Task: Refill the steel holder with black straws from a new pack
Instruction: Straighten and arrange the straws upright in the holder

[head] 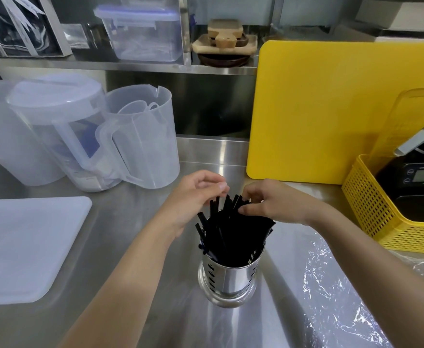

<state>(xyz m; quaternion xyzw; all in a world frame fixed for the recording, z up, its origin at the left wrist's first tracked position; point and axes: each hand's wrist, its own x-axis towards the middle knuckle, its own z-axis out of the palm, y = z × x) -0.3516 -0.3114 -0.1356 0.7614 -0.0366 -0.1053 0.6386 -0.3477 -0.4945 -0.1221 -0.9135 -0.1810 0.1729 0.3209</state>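
Note:
A perforated steel holder [228, 280] stands on the steel counter in front of me. It is packed with black straws [231, 229] that fan out above its rim. My right hand [273, 204] curls over the straw tops from the right, fingers and thumb closed on several of them. My left hand [193, 197] hovers at the upper left of the bundle with curled fingers, its fingertips at the straw ends. A crumpled clear plastic wrapper [331, 285] lies on the counter to the right of the holder.
A white cutting board [25, 247] lies at the left. Translucent plastic jugs [85, 136] stand behind it. A yellow cutting board [331, 109] leans on the back wall, with a yellow mesh basket [381, 217] at the right. A shelf runs above.

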